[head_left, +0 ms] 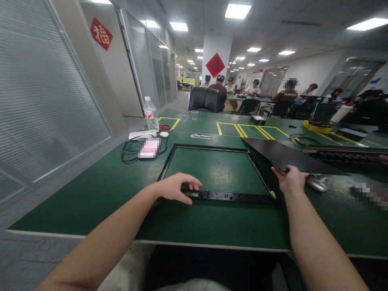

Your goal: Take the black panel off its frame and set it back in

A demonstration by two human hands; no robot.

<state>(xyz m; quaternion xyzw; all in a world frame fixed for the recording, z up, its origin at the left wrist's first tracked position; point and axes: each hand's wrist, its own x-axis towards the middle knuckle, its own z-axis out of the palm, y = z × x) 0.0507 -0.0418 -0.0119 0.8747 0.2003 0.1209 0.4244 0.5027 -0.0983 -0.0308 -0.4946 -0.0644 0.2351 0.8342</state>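
Observation:
A black rectangular frame (212,148) lies flat on the green table (91,194) in front of me. My left hand (177,187) rests on the frame's near bar, fingers curled over it. My right hand (290,179) grips the near edge of a thin black panel (281,155), which is lifted and tilted above the frame's right side.
A water bottle (150,113), a white power strip (142,134), cables and a clear plastic cup (194,114) stand at the far left. A computer mouse (317,184) lies right of my right hand. Black chairs and several seated people are beyond the table.

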